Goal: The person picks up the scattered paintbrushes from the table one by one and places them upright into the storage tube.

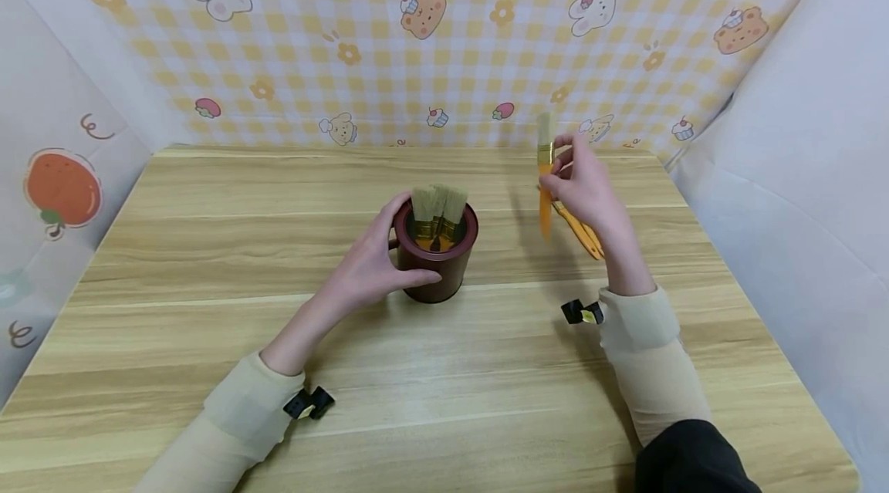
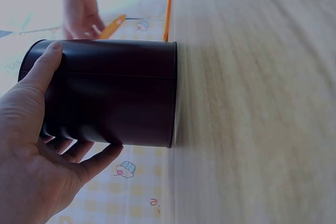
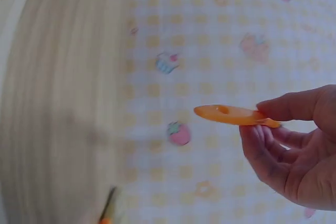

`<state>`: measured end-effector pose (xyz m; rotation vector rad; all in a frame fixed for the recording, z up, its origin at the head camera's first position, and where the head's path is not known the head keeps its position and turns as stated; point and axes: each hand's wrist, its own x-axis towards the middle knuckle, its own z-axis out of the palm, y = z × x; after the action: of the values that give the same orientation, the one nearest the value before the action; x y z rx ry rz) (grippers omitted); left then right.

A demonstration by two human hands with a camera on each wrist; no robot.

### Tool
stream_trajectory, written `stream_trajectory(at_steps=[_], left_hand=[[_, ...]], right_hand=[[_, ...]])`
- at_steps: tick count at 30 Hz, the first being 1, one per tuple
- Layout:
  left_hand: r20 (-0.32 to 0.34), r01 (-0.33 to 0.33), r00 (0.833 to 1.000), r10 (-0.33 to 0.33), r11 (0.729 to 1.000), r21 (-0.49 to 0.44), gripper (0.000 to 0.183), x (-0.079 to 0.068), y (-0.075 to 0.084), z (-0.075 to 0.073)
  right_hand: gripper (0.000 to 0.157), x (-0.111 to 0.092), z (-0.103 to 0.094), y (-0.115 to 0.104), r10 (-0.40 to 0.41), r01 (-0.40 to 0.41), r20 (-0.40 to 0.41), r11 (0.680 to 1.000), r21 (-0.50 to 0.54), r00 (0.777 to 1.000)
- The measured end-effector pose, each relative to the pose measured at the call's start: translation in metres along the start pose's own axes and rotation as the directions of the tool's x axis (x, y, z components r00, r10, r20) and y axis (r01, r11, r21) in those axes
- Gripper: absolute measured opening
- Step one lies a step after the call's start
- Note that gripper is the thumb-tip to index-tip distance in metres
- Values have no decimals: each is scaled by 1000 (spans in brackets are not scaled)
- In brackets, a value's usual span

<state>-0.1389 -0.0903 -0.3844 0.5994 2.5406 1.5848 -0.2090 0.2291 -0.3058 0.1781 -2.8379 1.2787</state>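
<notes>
A dark brown-red can (image 1: 436, 282) stands upright on the table, with several paintbrushes (image 1: 439, 204) in it, bristles up. My left hand (image 1: 368, 258) grips its left side, thumb across the near face and fingers behind. The left wrist view shows that thumb and those fingers spread round the can (image 2: 115, 95). To the right of the can, my right hand (image 1: 586, 180) pinches a paintbrush (image 1: 545, 204) above the table, bristles up and orange handle down. In the right wrist view, the brush handle (image 3: 220, 114) sticks out from between thumb and fingers.
More orange-handled paintbrushes (image 1: 582, 234) lie on the table under my right hand, partly hidden by it. The wood-grain table (image 1: 444, 400) meets a yellow checked backdrop (image 1: 458, 76) at the back. A white sheet (image 1: 799, 138) hangs on the right side.
</notes>
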Motion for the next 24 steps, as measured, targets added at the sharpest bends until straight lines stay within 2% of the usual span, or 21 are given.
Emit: stream_trajectory(at_steps=[5,10,13,17,20,22,24], left_hand=[[0,1,1000,-1,1000,3,117,0,1,0],[-2,11,1000,-11,1000,8,117,0,2,0],[-2,17,1000,-17,1000,8,117,0,2,-1],[0,19,1000,-19,1000,8,118,0,2,-1],[1,14,1000,-14,1000,9,118,0,2,-1],[1,8,1000,-8,1000,9,118,0,1,-1],[1,4,1000,-4,1000,8,118,0,1,0]], right_hand=[[49,-14,-3,-21,-80,90,-149,994,60,986],[45,-28,0,-38,-160,218,-283,958,187,946],[41,-35,4,-46,-208,315,-345,904,291,915],[37,-42,9,-55,-277,450,-410,788,421,869],[35,-46,14,-60,-339,539,-449,708,457,827],[33,-48,17,-62,-374,577,-460,674,462,805],[33,-50,20,-64,-397,588,-446,656,473,802]])
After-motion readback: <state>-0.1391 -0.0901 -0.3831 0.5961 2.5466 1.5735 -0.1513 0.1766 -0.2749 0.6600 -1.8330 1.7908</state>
